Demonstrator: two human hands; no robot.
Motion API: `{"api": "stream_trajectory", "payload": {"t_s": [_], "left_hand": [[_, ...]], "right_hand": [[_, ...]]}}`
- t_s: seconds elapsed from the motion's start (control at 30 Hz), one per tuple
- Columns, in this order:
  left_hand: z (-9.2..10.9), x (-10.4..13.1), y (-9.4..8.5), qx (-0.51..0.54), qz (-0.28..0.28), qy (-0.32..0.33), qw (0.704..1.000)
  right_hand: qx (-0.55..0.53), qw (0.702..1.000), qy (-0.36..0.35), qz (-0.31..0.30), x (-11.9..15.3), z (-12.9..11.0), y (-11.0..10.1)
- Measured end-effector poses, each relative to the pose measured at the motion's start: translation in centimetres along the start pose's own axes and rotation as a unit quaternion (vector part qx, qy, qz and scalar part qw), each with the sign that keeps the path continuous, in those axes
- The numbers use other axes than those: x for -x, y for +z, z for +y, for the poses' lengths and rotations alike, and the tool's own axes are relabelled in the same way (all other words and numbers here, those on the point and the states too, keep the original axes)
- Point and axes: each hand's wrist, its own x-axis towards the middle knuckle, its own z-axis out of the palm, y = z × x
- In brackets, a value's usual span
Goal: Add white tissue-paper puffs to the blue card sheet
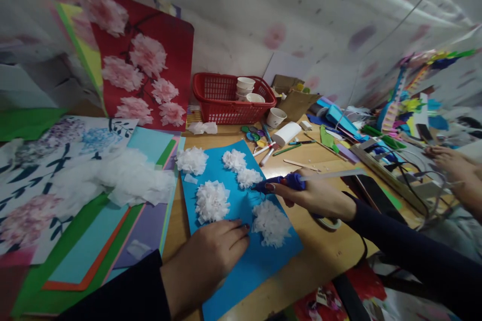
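My right hand (322,194) is closed around a blue hot glue gun (293,181) with a translucent glue stick poking out of its back. The nozzle points left, close above a blue sheet of paper (229,281), between white crumpled-paper flowers. My left hand (216,247) lies on the sheet with fingers stretched out, just below one white paper flower (213,201). Another paper flower (271,223) sits right of my left fingertips. Several more lie toward the top, including a paper flower (192,161) at the sheet's upper left edge.
Loose white tissue paper (128,175) covers part of the coloured sheets at left. Behind stand a red card with pink paper flowers (146,55) and a red basket (226,110) holding paper cups. Pencils, markers, a phone (371,195) and cables lie right, near another person's hand (450,160).
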Motion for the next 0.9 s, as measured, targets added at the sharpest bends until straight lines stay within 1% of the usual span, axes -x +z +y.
{"api": "stream_trajectory", "payload": {"t_s": [0.27,0.4,0.47,0.7,0.83,0.9], "left_hand": [[0.0,-0.1,-0.3,-0.006,-0.017,-0.005,1.0],[0.0,0.1,-0.2,-0.01,-0.038,-0.007,0.999],[0.0,0.2,0.0,-0.013,-0.038,-0.005,0.999],[-0.1,0.3,0.0,-0.016,-0.037,-0.006,0.999],[-0.2,0.2,-0.1,-0.017,-0.036,0.001,0.999],[-0.2,0.2,-0.1,-0.016,-0.034,0.002,0.999]], "right_hand": [[0.0,1.0,0.014,-0.007,0.3,0.2,-0.3],[0.017,0.998,0.057,0.009,0.9,0.0,-1.1],[0.027,0.997,0.066,0.018,1.0,0.0,-1.3],[0.028,0.998,0.055,0.021,0.8,0.5,-1.0],[0.039,0.997,0.051,0.044,1.0,0.7,-1.1],[0.046,0.997,0.051,0.046,1.1,0.6,-1.1]]}}
